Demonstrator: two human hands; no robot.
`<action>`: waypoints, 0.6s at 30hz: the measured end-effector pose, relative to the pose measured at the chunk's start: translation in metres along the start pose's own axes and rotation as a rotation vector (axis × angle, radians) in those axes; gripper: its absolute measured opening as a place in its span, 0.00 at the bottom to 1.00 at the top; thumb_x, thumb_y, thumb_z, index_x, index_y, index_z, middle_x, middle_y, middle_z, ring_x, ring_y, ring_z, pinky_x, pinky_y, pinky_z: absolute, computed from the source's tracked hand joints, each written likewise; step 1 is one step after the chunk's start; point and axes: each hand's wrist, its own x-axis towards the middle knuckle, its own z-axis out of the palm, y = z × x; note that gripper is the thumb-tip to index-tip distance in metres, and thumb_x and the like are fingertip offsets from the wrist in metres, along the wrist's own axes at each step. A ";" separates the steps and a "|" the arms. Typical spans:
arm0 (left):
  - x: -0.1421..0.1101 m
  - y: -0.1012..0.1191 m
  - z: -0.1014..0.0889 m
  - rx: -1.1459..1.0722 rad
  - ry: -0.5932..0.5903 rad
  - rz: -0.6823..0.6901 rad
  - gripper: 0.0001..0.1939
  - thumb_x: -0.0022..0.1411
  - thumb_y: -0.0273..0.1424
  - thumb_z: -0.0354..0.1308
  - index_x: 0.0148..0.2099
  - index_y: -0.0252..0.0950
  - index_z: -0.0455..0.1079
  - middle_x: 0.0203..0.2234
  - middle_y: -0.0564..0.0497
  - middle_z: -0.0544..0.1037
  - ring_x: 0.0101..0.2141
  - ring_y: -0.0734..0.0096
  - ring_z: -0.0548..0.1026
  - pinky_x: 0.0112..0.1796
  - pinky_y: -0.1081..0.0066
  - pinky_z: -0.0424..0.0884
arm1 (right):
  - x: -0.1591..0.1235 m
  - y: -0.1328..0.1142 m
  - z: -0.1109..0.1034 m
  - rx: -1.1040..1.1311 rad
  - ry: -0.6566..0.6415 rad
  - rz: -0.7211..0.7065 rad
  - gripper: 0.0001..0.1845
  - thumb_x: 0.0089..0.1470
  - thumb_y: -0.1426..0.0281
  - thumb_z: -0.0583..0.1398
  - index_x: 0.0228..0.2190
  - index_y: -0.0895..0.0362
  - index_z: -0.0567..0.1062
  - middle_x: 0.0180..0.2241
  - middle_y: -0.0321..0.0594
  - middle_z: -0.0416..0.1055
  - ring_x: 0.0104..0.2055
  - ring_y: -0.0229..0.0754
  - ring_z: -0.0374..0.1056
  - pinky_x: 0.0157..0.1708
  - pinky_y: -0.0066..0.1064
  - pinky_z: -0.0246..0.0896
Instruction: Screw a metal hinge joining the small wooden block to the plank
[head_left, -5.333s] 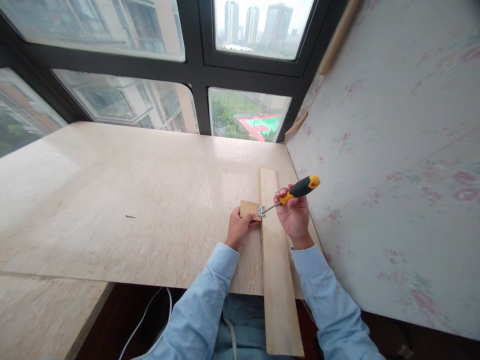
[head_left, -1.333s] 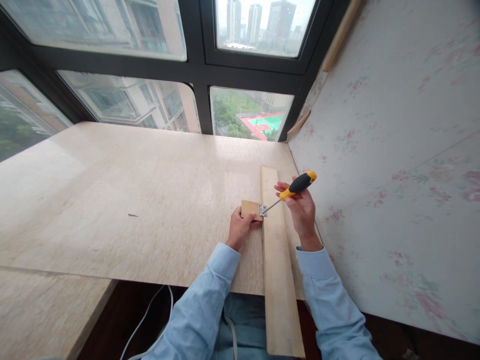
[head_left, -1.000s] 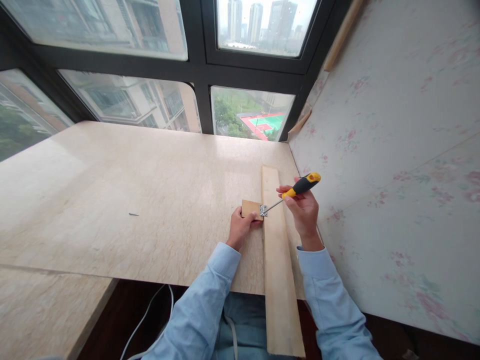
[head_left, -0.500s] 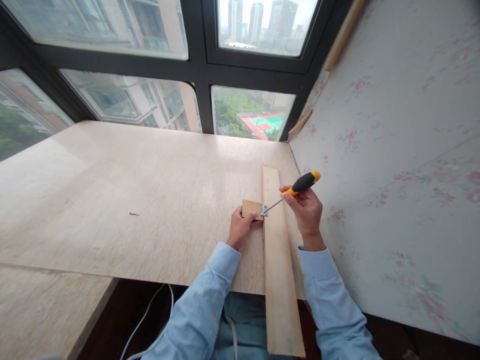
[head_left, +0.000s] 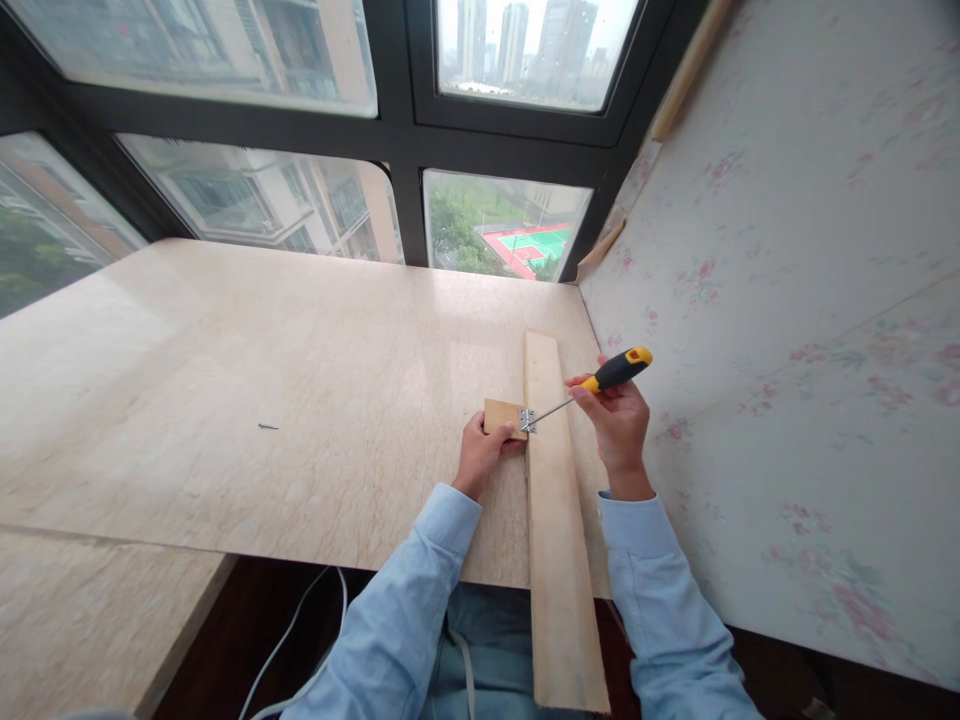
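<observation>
My left hand (head_left: 484, 450) grips a small square wooden block (head_left: 504, 415) by its near edge, thumb on top. The block lies against the left side of a long pale wooden board (head_left: 559, 530). A small metal hinge (head_left: 528, 420) spans the seam between block and board. In my right hand (head_left: 619, 425) is a screwdriver (head_left: 616, 370) with a yellow and black handle, held slanting up to the right. Its shaft points down-left, and the tip is at the hinge. Whether the tip sits in a screw is too small to tell.
A single screw (head_left: 268, 427) lies to the left on the marble-patterned sill (head_left: 225, 350). The board's near end sticks out past the sill's front edge. A floral-papered wall (head_left: 787, 400) rises close on the right, dark-framed windows behind. A white cable (head_left: 289, 640) hangs below.
My right hand and the screwdriver handle have shifted slightly right, so the shaft leans lower. The tip stays at the hinge. My left hand, the block and the board have not moved.
</observation>
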 end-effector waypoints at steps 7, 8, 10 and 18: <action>-0.001 0.001 0.000 -0.013 -0.009 0.000 0.15 0.52 0.25 0.65 0.43 0.30 0.68 0.40 0.41 0.78 0.37 0.63 0.79 0.35 0.65 0.80 | 0.000 -0.004 0.001 0.122 -0.147 0.013 0.32 0.49 0.67 0.70 0.54 0.46 0.69 0.46 0.37 0.76 0.49 0.43 0.73 0.51 0.42 0.69; 0.000 0.001 -0.001 -0.014 -0.012 0.001 0.15 0.53 0.25 0.65 0.43 0.30 0.68 0.40 0.41 0.78 0.37 0.63 0.79 0.35 0.65 0.80 | 0.001 -0.003 0.000 0.087 -0.118 -0.001 0.30 0.47 0.67 0.71 0.52 0.47 0.71 0.43 0.35 0.75 0.46 0.41 0.73 0.48 0.38 0.70; 0.000 0.000 -0.001 -0.012 -0.018 0.004 0.15 0.52 0.25 0.65 0.43 0.30 0.68 0.41 0.41 0.78 0.37 0.63 0.79 0.35 0.65 0.80 | 0.003 0.000 -0.002 0.018 -0.056 -0.009 0.28 0.44 0.68 0.73 0.48 0.49 0.74 0.36 0.32 0.73 0.39 0.37 0.73 0.43 0.33 0.71; 0.001 -0.001 -0.001 -0.018 -0.015 0.010 0.16 0.51 0.26 0.66 0.43 0.30 0.69 0.41 0.41 0.78 0.38 0.62 0.79 0.36 0.63 0.80 | 0.001 -0.003 -0.006 0.047 -0.053 -0.006 0.28 0.47 0.68 0.71 0.50 0.52 0.73 0.41 0.39 0.79 0.44 0.46 0.76 0.51 0.47 0.69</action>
